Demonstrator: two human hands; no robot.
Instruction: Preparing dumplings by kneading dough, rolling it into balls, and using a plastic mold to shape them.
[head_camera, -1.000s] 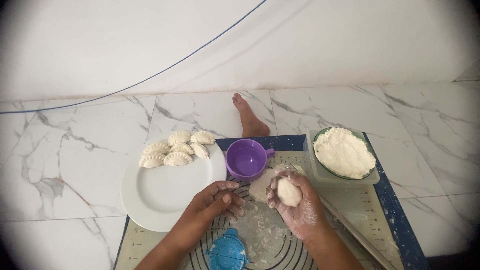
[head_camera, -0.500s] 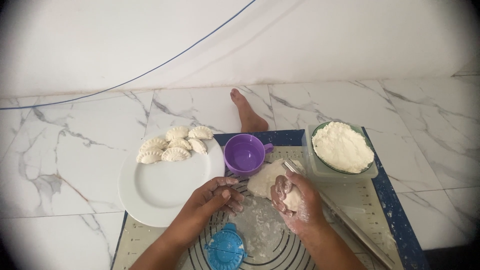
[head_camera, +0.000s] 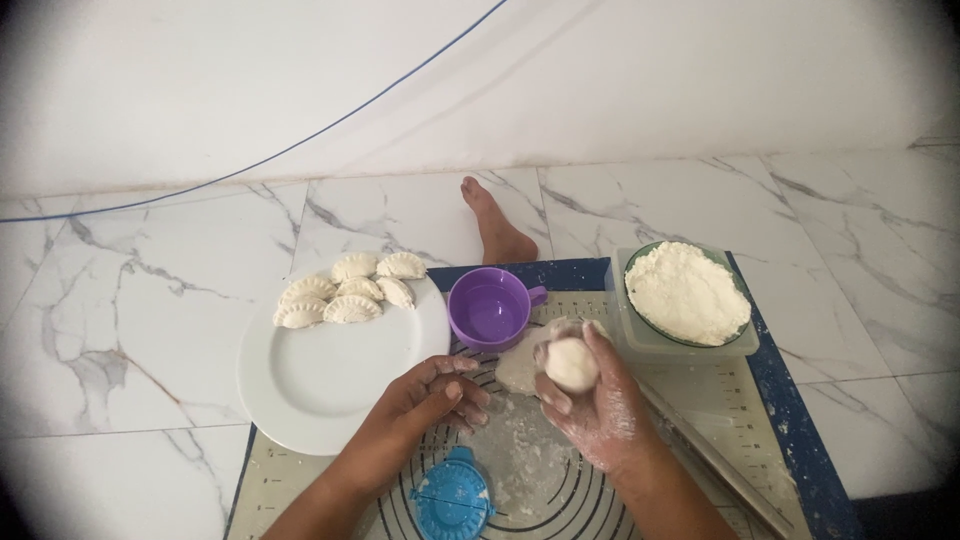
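Right hand (head_camera: 595, 405), dusted with flour, lifted a little over the beige baking mat with printed black circles (head_camera: 690, 425), fingers curled loosely around a small round ball of white dough (head_camera: 572, 362); ball fully visible at the fingertips, thumb on its right side. Left hand (head_camera: 425, 400) flat on the mat just left of the ball, fingers spread and bent, holding nothing, fingertips near a flat pale piece of dough (head_camera: 518, 368) lying on the mat under and behind the ball. Loose flour scattered on the mat circles between both wrists.

Near the left forearm, a blue plastic dumpling press (head_camera: 452, 500), lying on the mat. Far from the hands, just beyond the flat dough, a purple plastic cup with a small handle (head_camera: 490, 308). To its left, a round white plate (head_camera: 330, 375) with six folded, crimped white dumplings (head_camera: 345, 292) at its far edge. To the right, a green bowl heaped with white crumbly filling (head_camera: 687, 292), standing in a pale square container. A bare foot (head_camera: 495, 225) on the white marble floor (head_camera: 150, 300), far behind the cup.
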